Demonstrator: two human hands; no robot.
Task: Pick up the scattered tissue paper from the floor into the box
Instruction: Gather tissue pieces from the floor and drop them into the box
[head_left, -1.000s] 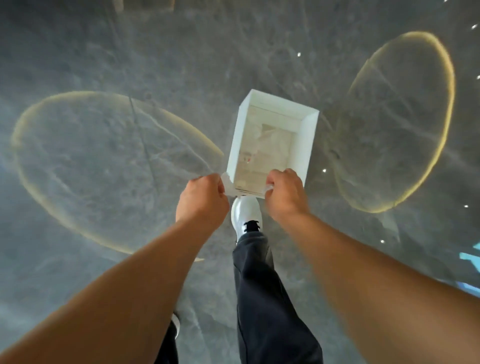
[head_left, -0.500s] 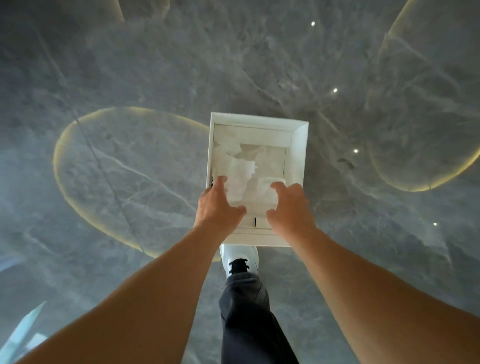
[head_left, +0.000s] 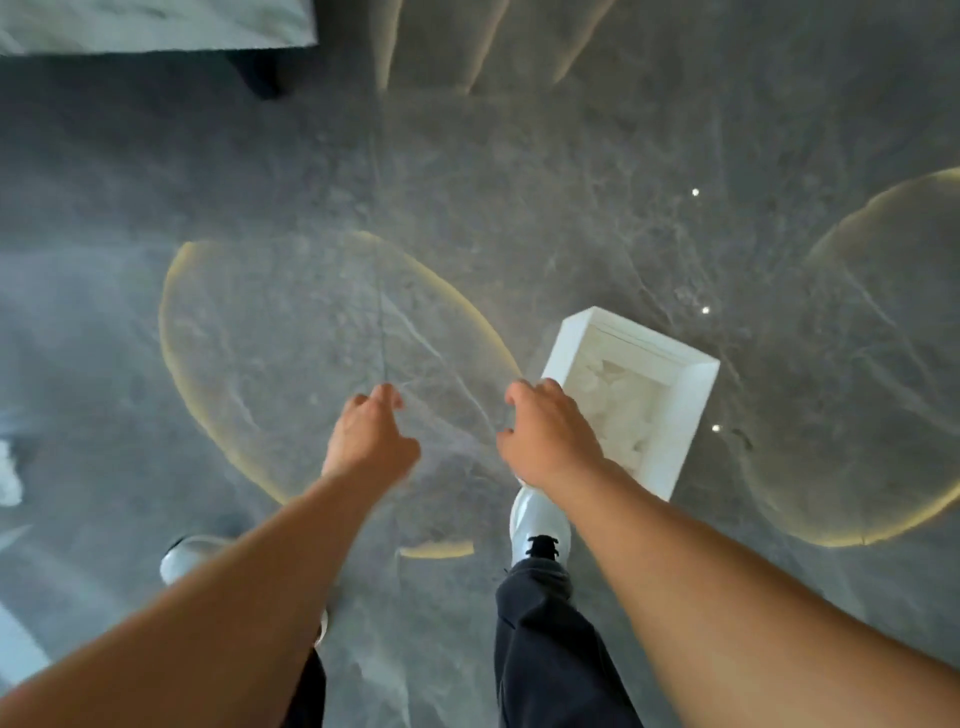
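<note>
Both arms reach forward and down over the grey floor (head_left: 519, 182). The left hand (head_left: 371, 441) hangs in the air with loose, half-curled fingers and holds nothing. The right hand (head_left: 548, 436) is spread out with nothing in it, in front of the near left corner of the white box (head_left: 691, 410); I cannot tell if it touches. The box sits on the floor to the right, with crumpled tissue paper (head_left: 623, 400) inside. 2 white shoes (head_left: 540, 525) stand below the hands. At the far left edge lies a blurry white thing (head_left: 8, 475).
</note>
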